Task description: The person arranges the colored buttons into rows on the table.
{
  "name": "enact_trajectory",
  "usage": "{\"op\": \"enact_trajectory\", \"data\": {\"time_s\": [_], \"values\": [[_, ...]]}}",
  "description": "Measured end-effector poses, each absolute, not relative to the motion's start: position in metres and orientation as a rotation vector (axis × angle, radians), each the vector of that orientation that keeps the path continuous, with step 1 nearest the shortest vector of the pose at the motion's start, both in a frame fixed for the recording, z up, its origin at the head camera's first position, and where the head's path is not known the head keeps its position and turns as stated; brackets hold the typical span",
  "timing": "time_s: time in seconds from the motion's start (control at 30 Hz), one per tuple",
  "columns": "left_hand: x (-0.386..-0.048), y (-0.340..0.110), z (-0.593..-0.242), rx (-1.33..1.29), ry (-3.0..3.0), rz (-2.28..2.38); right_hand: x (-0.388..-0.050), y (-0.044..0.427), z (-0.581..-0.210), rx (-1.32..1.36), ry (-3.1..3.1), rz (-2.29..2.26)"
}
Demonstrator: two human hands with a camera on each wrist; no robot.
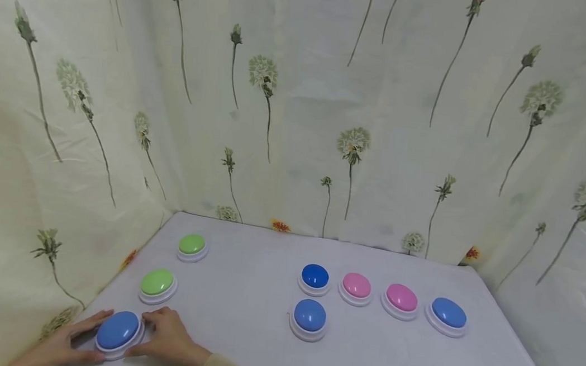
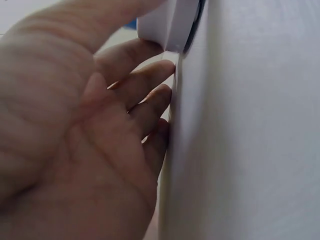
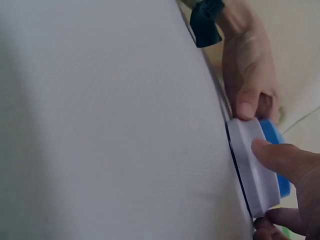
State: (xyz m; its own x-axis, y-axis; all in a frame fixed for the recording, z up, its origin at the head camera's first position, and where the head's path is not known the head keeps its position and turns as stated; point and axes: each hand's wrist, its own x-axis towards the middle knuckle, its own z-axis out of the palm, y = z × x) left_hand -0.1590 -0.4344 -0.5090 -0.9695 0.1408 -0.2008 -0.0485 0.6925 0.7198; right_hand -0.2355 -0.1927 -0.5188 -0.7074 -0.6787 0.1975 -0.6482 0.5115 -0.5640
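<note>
A large blue push button (image 1: pixel 118 330) on a round white base sits at the table's near left corner. From its left side my left hand (image 1: pixel 64 343) grips the base, the index finger at the back and the thumb in front. My right hand (image 1: pixel 170 335) holds the opposite side between thumb and fingers. In the right wrist view, both thumbs touch the white base (image 3: pixel 252 165), which lies flat against the table or nearly so. The left wrist view shows the left palm (image 2: pixel 100 150) close up, with the fingers beside the base (image 2: pixel 165 22).
Two green buttons (image 1: pixel 156 281) stand behind the hands along the left edge. Farther right are a dark blue button (image 1: pixel 315 275), a lighter blue one (image 1: pixel 310 315), two pink buttons (image 1: pixel 356 285) and another blue button (image 1: pixel 448 313). Flowered cloth (image 1: pixel 302 122) encloses the white table (image 1: pixel 234 314).
</note>
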Motion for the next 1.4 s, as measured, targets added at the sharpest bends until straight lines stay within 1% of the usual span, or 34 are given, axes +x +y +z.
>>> {"op": "enact_trajectory", "data": {"time_s": [0.33, 0.67, 0.8, 0.93, 1.03, 1.17, 1.3, 1.4], "values": [[-0.158, -0.436, -0.510, 0.133, 2.746, 1.199, -0.234, -0.195, -0.520, -1.175, 2.733, -0.932], [-0.158, -0.424, -0.496, 0.007, 2.714, 1.073, -0.237, -0.182, -0.510, -1.267, 2.668, -0.992], [-0.158, -0.414, -0.488, -0.042, 2.665, 1.140, -0.240, -0.171, -0.505, -1.298, 2.567, -1.067], [-0.157, -0.402, -0.480, 0.034, 2.757, 1.106, -0.245, -0.158, -0.500, -1.279, 2.443, -1.187], [-0.159, -0.391, -0.473, 0.018, 2.809, 1.046, -0.249, -0.147, -0.497, -1.294, 2.400, -1.237], [-0.163, -0.376, -0.463, -0.082, 2.743, 1.042, -0.252, -0.130, -0.492, -1.296, 2.353, -1.290], [-0.168, -0.359, -0.454, -0.022, 2.740, 1.081, -0.254, -0.111, -0.485, -1.267, 2.310, -1.329], [-0.172, -0.345, -0.450, 0.089, 2.807, 1.123, -0.256, -0.096, -0.481, -1.263, 2.318, -1.337]]}}
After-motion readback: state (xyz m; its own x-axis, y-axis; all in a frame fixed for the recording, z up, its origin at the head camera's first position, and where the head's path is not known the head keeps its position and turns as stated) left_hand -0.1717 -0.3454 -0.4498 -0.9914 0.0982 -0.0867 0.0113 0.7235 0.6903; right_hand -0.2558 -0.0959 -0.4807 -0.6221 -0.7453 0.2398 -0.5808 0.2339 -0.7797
